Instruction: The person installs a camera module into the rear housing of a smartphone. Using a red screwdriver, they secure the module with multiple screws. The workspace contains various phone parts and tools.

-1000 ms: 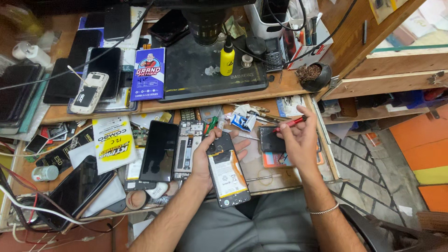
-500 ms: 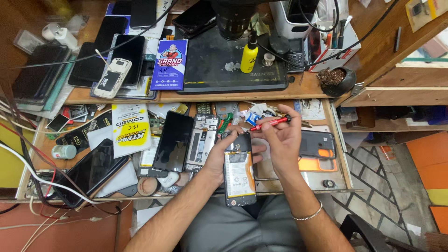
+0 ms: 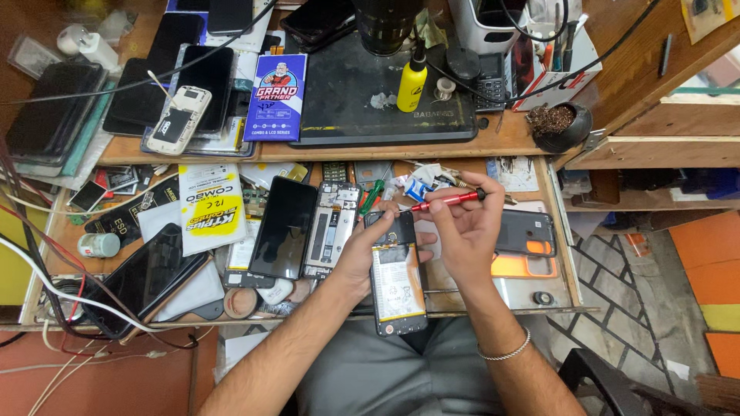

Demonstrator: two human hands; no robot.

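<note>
You are gripping the opened phone (image 3: 398,279) over the drawer (image 3: 556,231) with your left hand (image 3: 362,253), fingers curled round its edge. Your right hand (image 3: 461,231) is pinching the red screwdriver (image 3: 447,201), likely unscrewing; next needs its tip seated squarely.

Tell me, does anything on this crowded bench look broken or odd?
The black phone in the left hand has no back cover, so its white battery shows. The right hand holds a red screwdriver over it. A bare phone frame lies alongside.
</note>
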